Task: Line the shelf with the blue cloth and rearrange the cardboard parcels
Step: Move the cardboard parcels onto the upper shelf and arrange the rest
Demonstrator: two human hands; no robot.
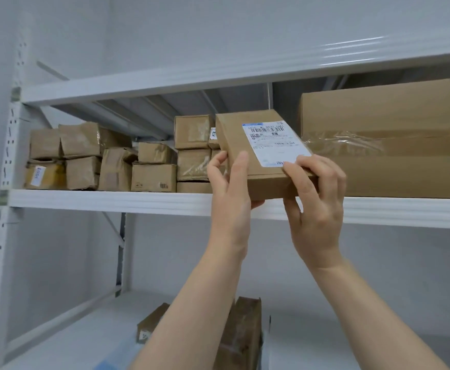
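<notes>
Two hands share one flat cardboard parcel [261, 161] at the shelf [111, 200] front edge, left hand [229, 190] cupping its near left corner, right hand [317, 201] pinching the near right, fingers [297, 169] curled firmly on the stiff board, probably to steady it, tilted, between the crumpled taped parcels [85, 156] and the big smooth carton [379, 116]. Its white label [274, 142] faces up; a bluish patch [111, 365] on the lower shelf [71, 337] may be the cloth
</notes>
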